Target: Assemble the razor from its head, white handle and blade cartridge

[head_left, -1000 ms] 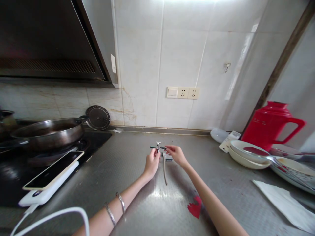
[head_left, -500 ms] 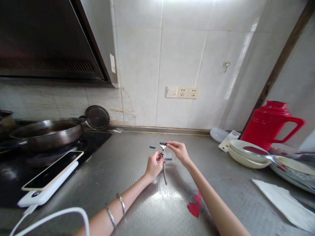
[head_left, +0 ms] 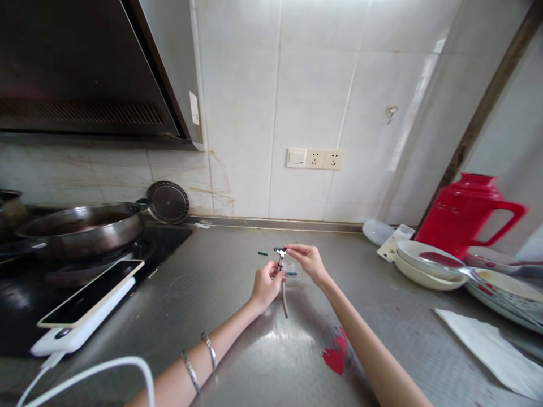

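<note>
Razor (head_left: 281, 260), small, metallic, head uppermost: held above the middle of the table (head_left: 229, 265), between the two hands. Left hand (head_left: 264, 287): fingers closed on the razor below its head; two silver bangles (head_left: 199, 360) on the forearm. Right hand (head_left: 310, 264): thumb and fingertips pinched at the right end of a dark cartridge (head_left: 279, 249), which sits at the top of the razor; whether fully seated, cannot tell. Dark strip (head_left: 262, 253): one, lying on the table to the left of the razor. Clear pack (head_left: 291, 269): one, partly hidden, with a dark-green piece, just behind and right of the left fingertips. Rod (head_left: 285, 305): one, thin, curved, greyish, its upper end by the left hand. Red patch (head_left: 336, 355): on the table, near the right forearm. Left side: steel pan (head_left: 85, 229) on a black stove (head_left: 167, 240); phone (head_left: 93, 293) atop a white device (head_left: 72, 339) with white cable (head_left: 114, 362). Right side: red flask (head_left: 460, 212) behind stacked bowls (head_left: 428, 276); patterned plate (head_left: 500, 294) beside them; white sheet (head_left: 487, 350) nearer the camera.
</note>
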Tool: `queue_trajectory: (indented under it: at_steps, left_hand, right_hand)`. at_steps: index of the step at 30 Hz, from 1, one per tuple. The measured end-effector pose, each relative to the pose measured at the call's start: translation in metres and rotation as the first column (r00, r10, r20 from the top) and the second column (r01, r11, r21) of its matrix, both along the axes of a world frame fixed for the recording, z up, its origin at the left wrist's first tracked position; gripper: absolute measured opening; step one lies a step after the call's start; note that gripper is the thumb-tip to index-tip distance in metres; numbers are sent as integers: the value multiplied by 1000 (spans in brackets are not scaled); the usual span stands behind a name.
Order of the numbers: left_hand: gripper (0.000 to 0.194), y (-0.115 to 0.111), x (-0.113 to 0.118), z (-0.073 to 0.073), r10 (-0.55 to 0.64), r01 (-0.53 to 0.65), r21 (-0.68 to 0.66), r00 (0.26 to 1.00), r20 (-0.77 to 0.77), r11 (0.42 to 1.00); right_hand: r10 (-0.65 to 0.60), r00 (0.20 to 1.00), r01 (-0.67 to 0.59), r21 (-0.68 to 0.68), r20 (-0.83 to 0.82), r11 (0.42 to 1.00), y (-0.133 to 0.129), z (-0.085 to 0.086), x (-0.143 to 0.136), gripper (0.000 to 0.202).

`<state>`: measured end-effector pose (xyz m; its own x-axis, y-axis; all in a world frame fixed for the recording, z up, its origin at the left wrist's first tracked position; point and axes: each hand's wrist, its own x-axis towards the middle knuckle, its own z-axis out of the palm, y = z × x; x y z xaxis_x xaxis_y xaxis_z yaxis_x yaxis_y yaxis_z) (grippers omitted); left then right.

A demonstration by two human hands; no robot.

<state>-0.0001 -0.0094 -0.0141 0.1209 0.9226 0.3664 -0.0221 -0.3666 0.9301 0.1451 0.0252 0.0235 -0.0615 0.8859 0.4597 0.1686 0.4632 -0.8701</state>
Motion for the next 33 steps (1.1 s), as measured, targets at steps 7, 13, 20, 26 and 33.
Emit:
queue_trajectory:
  at_steps: [7,13,20,26,33]
  left_hand:
    - [12,-1,0,1,-5,5,-1,1000,8,1000]
    - [11,-1,0,3,-6,6,-22,1000,19,1000]
    - [11,0,1,3,-21,22,-46,999,41,999]
    - [13,0,1,6,-37,40,-68,999,39,997]
    - [12,-4,2,12,-36,40,-94,999,36,995]
  right_hand:
    - [11,1000,-11,15,-16,1000,0,0,0,24]
    - [12,999,-12,19,-30,1000,-1,1,-1,23]
    - [0,999,1,35,-34,999,-2,0,-3,21]
    - [-2,1000,3,36,-19,999,-2,0,-2,22]
    - [7,1000,-7,31,-19,999,-4,5,-2,22]
